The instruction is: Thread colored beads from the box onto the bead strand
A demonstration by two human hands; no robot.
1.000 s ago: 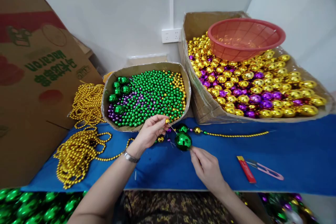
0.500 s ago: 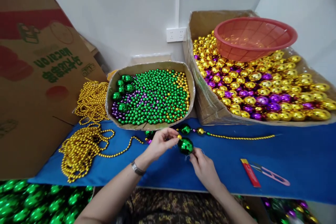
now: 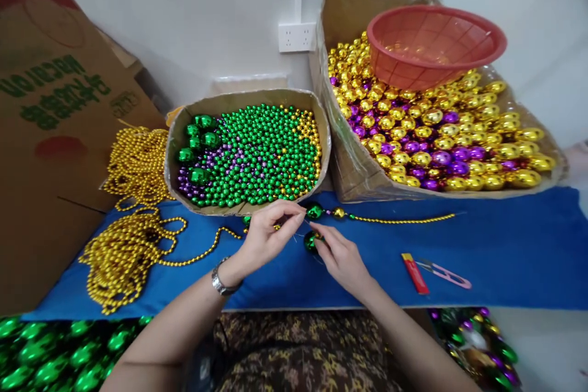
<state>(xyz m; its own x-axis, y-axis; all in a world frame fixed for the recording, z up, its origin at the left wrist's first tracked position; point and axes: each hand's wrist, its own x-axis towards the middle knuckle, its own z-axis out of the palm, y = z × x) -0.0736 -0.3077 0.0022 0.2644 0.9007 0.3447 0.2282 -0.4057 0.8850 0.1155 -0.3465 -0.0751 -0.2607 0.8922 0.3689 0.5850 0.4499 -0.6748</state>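
We are stringing beads. Our left hand (image 3: 266, 236) pinches something thin at its fingertips, likely the thread, though it is too fine to see well. Our right hand (image 3: 337, 254) is closed around the big green ball (image 3: 311, 240), which sits between our two hands, just above the blue cloth (image 3: 505, 251). Just past our fingers lies the gold bead string (image 3: 399, 219) with another green ball (image 3: 315, 211) on it. The box of small beads (image 3: 250, 156) is right behind our left hand. We think the ball is being threaded now. Next, the thread end must find the tiny hole, so both hands must stay steady.
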